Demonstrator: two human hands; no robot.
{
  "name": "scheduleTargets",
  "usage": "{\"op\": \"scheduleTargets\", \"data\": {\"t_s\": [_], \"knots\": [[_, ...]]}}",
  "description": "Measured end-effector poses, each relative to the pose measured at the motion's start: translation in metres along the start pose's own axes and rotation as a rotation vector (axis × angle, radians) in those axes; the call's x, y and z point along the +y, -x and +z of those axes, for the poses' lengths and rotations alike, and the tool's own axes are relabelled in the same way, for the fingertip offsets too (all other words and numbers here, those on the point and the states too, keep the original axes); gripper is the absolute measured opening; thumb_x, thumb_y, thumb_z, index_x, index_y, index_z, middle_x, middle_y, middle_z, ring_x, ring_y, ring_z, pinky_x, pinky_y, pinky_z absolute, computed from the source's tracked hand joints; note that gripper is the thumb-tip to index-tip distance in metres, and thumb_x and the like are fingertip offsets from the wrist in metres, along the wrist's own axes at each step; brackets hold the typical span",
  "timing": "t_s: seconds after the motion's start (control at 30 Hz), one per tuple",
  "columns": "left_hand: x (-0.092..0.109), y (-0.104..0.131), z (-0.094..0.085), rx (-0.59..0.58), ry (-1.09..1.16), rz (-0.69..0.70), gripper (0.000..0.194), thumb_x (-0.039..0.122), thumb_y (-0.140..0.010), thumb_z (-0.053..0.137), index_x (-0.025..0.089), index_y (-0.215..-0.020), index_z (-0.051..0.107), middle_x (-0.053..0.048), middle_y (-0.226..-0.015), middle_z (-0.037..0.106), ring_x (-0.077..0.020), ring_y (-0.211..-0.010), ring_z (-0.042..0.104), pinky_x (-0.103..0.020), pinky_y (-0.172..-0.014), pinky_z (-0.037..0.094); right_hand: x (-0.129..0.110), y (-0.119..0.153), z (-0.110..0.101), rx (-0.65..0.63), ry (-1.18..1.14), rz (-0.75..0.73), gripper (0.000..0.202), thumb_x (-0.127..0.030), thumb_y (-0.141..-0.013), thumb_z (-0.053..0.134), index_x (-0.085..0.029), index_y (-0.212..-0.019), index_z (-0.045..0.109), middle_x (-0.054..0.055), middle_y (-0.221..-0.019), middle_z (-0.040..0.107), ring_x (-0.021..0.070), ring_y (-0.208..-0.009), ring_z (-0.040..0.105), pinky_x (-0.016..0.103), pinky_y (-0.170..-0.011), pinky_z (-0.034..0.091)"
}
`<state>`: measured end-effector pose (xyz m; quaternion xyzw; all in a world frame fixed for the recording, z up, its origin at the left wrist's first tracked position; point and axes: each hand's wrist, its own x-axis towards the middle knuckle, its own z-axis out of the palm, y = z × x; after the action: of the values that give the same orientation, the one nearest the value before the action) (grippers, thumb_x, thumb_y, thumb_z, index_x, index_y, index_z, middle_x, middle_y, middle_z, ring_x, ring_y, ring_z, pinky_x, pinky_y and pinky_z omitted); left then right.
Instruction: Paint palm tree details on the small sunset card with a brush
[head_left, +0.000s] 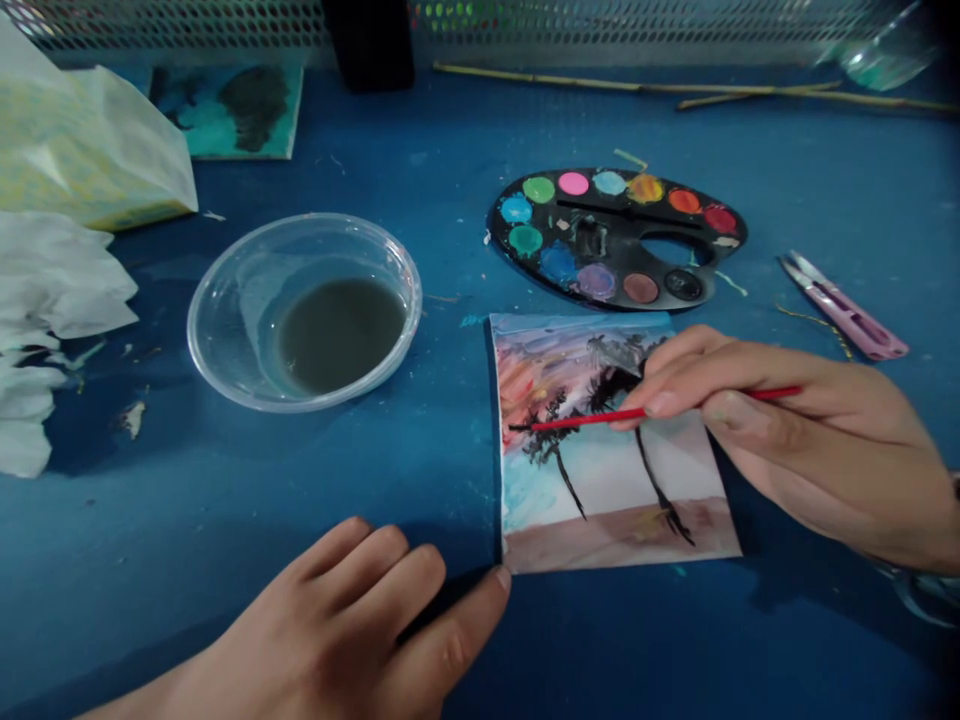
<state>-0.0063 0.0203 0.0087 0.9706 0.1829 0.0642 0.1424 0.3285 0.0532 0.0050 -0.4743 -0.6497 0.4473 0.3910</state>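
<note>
My right hand point(780, 430) pinches a thin red paintbrush point(581, 421), held nearly level over a small painting point(600, 460). Its dark tip is at the foliage of the left painted tree; whether it touches the surface I cannot tell. Dark trees stand against a pink, blue and white sky above a brownish ground strip. At lower left, my left hand point(360, 620) rests on the table with its fingers bent and one digit stretched out to the painting's lower left corner, holding nothing. Just above the painting lies a black paint palette point(619, 222) with several coloured wells.
A clear plastic bowl point(304, 312) of murky grey water stands left of the painting. Crumpled white tissue point(56, 290) and a wrapper point(97, 150) lie far left, near a teal painted panel point(247, 110). Pink-handled snips point(844, 305) lie right; thin sticks point(600, 83) lie at the back.
</note>
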Motion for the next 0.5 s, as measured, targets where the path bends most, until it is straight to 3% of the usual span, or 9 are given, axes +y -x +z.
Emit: {"op": "scheduleTargets", "data": {"t_s": [0.1, 0.27, 0.5], "knots": [[-0.001, -0.001, -0.001, 0.0, 0.011, 0.0, 0.055, 0.007, -0.09, 0.05, 0.018, -0.143, 0.055, -0.004, -0.091, 0.057, -0.0166, -0.079, 0.048, -0.036, -0.071, 0.035, 0.0, 0.0, 0.001, 0.001, 0.003, -0.002, 0.022, -0.033, -0.097, 0.06, -0.042, -0.102, 0.079, -0.001, -0.095, 0.074, 0.0227, -0.101, 0.057, 0.038, -0.087, 0.043], [-0.002, -0.001, 0.0, 0.0, 0.007, -0.006, 0.054, 0.008, -0.091, 0.05, 0.017, -0.145, 0.053, -0.004, -0.088, 0.057, -0.0163, -0.076, 0.048, -0.034, -0.069, 0.036, -0.001, 0.005, -0.006, -0.07, -0.071, -0.028, 0.02, -0.03, -0.095, 0.06, -0.035, -0.094, 0.08, 0.001, -0.078, 0.073, 0.0227, -0.087, 0.054, 0.04, -0.081, 0.041], [-0.003, 0.003, 0.007, 0.054, 0.005, -0.026, 0.047, 0.021, -0.098, 0.051, 0.02, -0.145, 0.053, -0.005, -0.086, 0.057, -0.0166, -0.074, 0.05, -0.031, -0.067, 0.04, 0.011, 0.021, -0.031, 0.13, -0.222, 0.016, 0.026, -0.02, -0.09, 0.052, -0.025, -0.084, 0.077, 0.007, -0.071, 0.066, 0.0231, -0.079, 0.054, 0.041, -0.068, 0.039]]}}
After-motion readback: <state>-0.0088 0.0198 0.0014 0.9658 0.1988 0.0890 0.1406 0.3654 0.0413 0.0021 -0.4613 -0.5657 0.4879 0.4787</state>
